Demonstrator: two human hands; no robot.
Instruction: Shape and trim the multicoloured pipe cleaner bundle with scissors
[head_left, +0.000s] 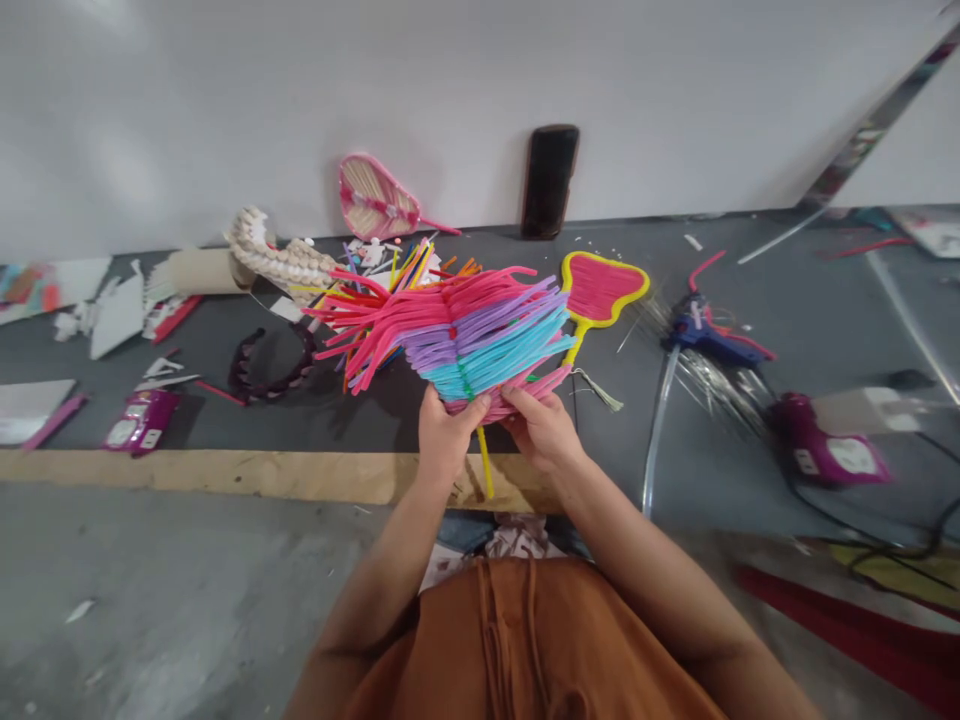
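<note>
Lost part of the striped bundle [496, 345] behind the hands [549, 432]. Far left of the bundle, saw a white board [34, 410] cut off; far right of it, found a purple object [830, 455] too blurred to identify.

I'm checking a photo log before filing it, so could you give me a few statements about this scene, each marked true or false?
1. The left hand and right hand both hold the row of pink, purple and turquoise fuzzy stems. True.
2. The black rectangular phone lies flat. False: the phone stands upright against the white wall.
3. The yellow-edged pink fan-shaped piece lies on the dark grey tabletop. True.
4. The blue plastic glue gun is in the right hand. False: the glue gun lies on the tabletop, apart from both hands.
</note>
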